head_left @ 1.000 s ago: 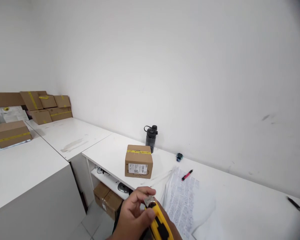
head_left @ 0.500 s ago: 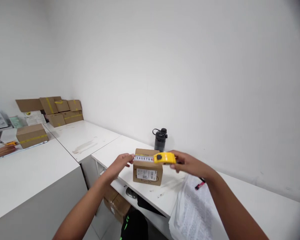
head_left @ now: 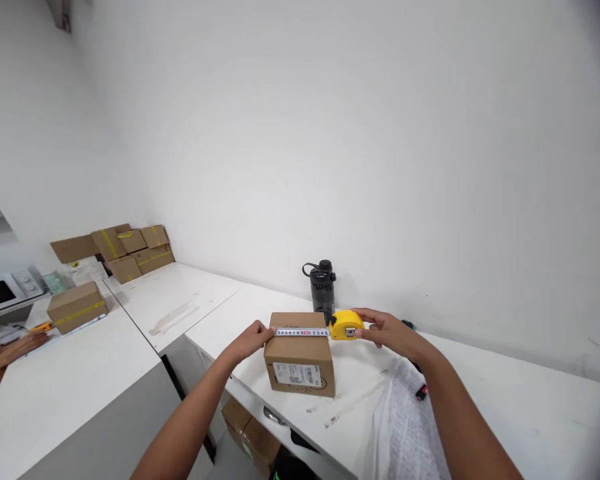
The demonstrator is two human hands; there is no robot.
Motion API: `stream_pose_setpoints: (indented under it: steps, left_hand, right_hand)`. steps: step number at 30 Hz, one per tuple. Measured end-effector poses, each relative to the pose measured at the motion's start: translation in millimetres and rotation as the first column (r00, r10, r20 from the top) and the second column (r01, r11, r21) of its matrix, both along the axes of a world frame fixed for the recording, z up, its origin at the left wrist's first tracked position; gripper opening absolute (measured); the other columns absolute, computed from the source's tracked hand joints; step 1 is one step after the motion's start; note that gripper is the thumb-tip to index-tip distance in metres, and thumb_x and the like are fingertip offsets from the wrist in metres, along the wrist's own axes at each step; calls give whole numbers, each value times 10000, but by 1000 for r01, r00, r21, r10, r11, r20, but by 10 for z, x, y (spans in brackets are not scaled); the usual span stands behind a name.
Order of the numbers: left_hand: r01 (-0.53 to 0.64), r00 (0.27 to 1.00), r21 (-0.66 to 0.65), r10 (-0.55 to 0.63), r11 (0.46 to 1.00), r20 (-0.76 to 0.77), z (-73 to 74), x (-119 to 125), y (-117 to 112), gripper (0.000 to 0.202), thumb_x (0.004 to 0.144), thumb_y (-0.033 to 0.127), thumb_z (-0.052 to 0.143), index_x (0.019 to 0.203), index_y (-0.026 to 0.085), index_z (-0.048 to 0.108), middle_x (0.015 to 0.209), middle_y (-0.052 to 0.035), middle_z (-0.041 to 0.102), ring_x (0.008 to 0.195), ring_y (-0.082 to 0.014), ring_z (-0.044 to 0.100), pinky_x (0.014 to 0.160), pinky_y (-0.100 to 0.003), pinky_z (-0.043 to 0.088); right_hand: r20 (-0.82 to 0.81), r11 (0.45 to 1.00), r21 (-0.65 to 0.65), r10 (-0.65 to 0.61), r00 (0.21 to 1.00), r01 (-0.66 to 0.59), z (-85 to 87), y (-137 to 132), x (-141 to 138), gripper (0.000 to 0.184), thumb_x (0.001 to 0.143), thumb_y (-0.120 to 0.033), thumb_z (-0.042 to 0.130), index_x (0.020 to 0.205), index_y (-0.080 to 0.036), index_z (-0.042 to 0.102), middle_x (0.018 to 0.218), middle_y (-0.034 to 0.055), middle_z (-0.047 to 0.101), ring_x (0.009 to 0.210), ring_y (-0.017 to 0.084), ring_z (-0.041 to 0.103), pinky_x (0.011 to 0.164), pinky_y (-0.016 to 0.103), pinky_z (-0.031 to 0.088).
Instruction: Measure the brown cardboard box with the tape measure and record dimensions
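Currently: yellow tape measure (head_left: 344,325) held in right grip (head_left: 386,331), its blade (head_left: 303,331) pinched in left grip (head_left: 253,341), carton (head_left: 300,348) below and between; slackened left pinch could cause recoil.

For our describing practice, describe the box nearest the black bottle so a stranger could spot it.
Along the white wall, find the table bearing a black bottle. The cardboard box stands in front of that bottle. Unlike the other boxes, it has a tape blade stretched across its top.

Head view: from above and behind left hand (head_left: 251,340) and right hand (head_left: 394,335), fairly near
Facing: forward and down, over the white desk (head_left: 540,413) toward the wall (head_left: 380,147)
Farther left: stacked boxes (head_left: 130,241)
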State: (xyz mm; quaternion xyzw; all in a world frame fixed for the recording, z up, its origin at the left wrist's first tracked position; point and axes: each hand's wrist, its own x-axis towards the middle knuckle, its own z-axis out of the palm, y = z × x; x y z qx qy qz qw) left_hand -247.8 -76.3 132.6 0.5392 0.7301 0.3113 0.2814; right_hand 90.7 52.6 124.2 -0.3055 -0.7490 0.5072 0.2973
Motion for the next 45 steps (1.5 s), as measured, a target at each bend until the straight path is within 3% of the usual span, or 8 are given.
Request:
stream_pose_setpoints:
  steps: [5,9,15,20,22,24,33,45]
  left_hand:
    - [12,997,-127,-1,992,82,56,97,37,586,706,771,483,858,205,463,930,-57,620,848,-211,564,681,-300,404]
    - [22,999,-90,-18,996,42,103,96,61,576,692,761,515,767,193,456,760,-31,588,704,-176,541,640,-297,397]
    - [90,994,-63,-85,994,68,455,-66,207,526,688,704,568,723,186,482,681,3,535,622,-135,514,628,-293,426]
    - [205,977,50,-207,978,46,746,-5,614,426,766,616,537,828,194,539,847,-31,592,855,-180,567,742,-308,456]
    - [251,968,78,-252,965,8,737,90,792,389,791,577,527,851,195,567,893,-38,605,888,-189,563,773,-316,447]
    - [278,960,104,-275,955,-47,657,183,934,361,809,546,513,859,196,584,901,-33,610,882,-188,552,801,-320,429]
    - [274,942,99,-246,957,-229,70,375,951,380,819,555,473,747,203,594,748,-8,591,712,-181,511,684,-302,397]
    - [218,970,164,-195,962,-148,9,396,955,394,762,572,543,717,192,634,688,-3,632,667,-172,544,646,-289,438]
  right_hand:
    - [15,990,139,16,1000,-18,22,-46,-77,496,745,-370,629,1233,-289,600,1171,57,661,912,250,616,720,346,491]
    - [76,974,224,10,997,-27,89,-66,-48,513,745,-335,604,1255,-285,573,1238,42,625,1067,265,581,893,382,452]
    - [260,920,393,-116,959,4,395,-530,18,436,780,-420,585,1182,-251,593,1043,51,689,852,240,636,671,310,461]
    - [299,722,691,-228,926,-45,437,-1476,-406,593,833,-372,555,1393,-234,419,776,44,707,606,212,633,539,283,417]
    - [274,566,823,-313,909,-53,334,-1737,-657,586,802,-319,598,1366,-222,471,847,88,715,651,241,657,594,323,451]
    - [256,498,866,-362,896,-46,217,-1845,-859,553,807,-306,602,1341,-200,505,862,108,715,651,240,668,610,331,465]
    - [377,690,723,-356,855,-31,82,-1549,-1079,559,864,-453,565,1340,-176,472,821,82,734,694,275,700,570,319,459]
    - [384,872,490,-233,893,17,127,-1362,-1068,835,769,-590,584,1427,-136,344,890,128,732,775,321,691,642,365,453]
